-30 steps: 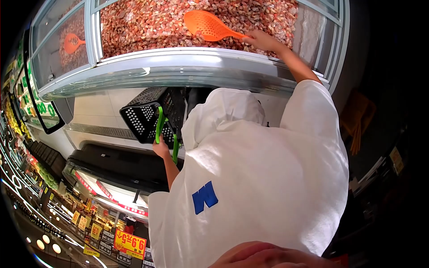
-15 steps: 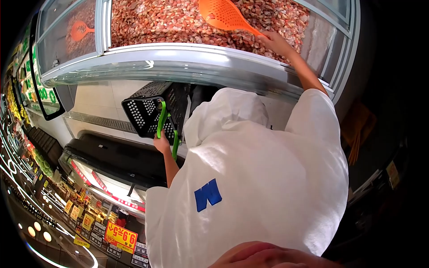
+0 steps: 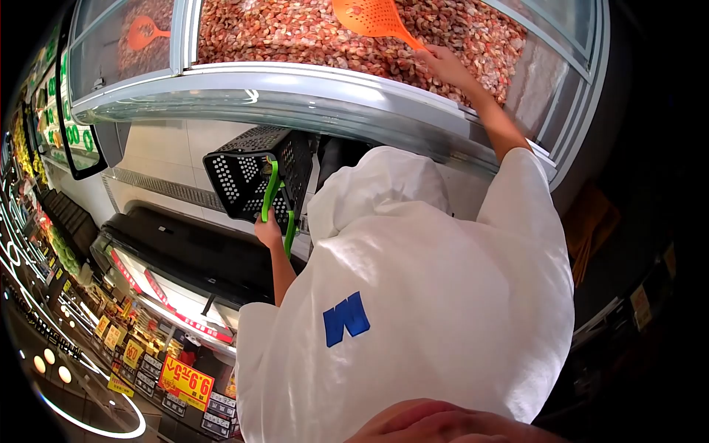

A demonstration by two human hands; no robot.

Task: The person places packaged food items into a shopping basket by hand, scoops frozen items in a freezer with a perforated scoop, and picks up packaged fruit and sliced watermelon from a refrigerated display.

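My right hand (image 3: 446,68) is closed around the handle of an orange perforated scoop (image 3: 363,16). The scoop's bowl rests on or just above a wide bed of small reddish-brown pieces (image 3: 273,37), which look like shellfish, inside an open-topped glass-sided display case (image 3: 310,83). Lower and to the left, my left hand (image 3: 268,230) grips one green handle (image 3: 272,188) of a black shopping basket (image 3: 244,173). The basket hangs tilted beside my body, below the case's front edge. What it holds, if anything, is hidden.
A second orange scoop (image 3: 146,33) lies in the case's left section, behind a framed glass panel. Behind me on the left runs a black-edged counter (image 3: 177,255). Price signs (image 3: 186,382) and shelves stand farther off. Grey floor tiles (image 3: 159,151) show beside the basket.
The view has shifted slightly, so the case and the second scoop sit a little farther right. My right hand and its scoop have moved slightly. My left hand still holds the basket.
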